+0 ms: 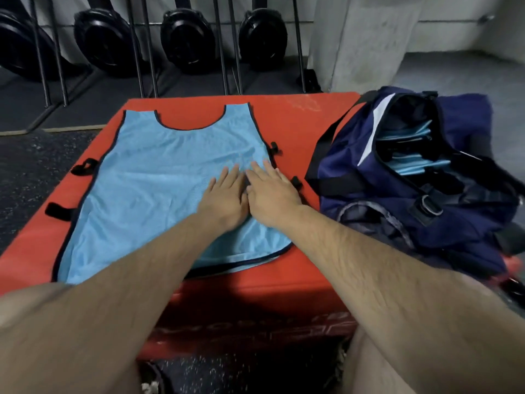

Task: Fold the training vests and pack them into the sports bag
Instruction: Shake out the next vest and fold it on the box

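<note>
Setting: gym floor, weight plates [184,38] racked along the back wall; red padded box [298,115] in front of the person.
Vest [147,180]: light blue, spread flat on the box; neckline far, hem near, long axis running away from the person.
Left hand [224,200]: flat, fingers straight, pressing the vest's right half.
Right hand [272,194]: flat likewise, touching the left, close to the vest's right edge.
Sports bag [355,172]: at the box's right end, unzipped, folded vests [412,166] inside.
Relation: both hands lie right of the vest's centre line, and its left edge is well apart. The right hand is nearer the bag.
Judgement: smoothing step, with a lengthwise fold likely next.
</note>
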A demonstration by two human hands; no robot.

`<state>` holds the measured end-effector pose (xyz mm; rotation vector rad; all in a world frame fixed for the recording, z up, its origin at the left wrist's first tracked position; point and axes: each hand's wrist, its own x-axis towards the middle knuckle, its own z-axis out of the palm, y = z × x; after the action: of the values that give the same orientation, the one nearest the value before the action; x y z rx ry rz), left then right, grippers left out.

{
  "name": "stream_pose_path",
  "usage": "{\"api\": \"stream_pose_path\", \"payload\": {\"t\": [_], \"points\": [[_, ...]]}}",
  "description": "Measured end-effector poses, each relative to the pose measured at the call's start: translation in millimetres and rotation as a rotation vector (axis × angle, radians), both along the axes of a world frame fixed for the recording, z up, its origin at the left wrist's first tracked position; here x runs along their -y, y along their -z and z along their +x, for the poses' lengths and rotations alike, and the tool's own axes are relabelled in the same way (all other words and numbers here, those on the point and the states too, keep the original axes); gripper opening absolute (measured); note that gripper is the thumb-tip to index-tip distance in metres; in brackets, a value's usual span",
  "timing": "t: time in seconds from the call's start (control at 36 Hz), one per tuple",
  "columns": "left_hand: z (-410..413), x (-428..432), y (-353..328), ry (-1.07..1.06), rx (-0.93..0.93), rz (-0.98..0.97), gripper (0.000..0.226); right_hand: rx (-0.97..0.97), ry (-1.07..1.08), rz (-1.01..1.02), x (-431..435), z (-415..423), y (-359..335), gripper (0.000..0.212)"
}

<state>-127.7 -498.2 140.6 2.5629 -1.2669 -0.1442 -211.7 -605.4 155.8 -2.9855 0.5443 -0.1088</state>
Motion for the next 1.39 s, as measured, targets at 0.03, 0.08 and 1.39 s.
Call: {"api": "stream_pose_path", "payload": {"t": [0.03,0.08,1.39], "points": [[-5,-7,2,-0.009,-0.012,0.010,0.057,-0.021,-0.005,0.015,-3,-7,3,0.055],[-12,-23,6,-0.038,-0.031,0.031,0.059,-0.082,0.000,0.039,-7,-22,10,0.058],[-46,-163,-2,0.164,0.088,-0.235,0.030,0.077,-0.253,0.007,-81,-83,-10,0.021]]}}
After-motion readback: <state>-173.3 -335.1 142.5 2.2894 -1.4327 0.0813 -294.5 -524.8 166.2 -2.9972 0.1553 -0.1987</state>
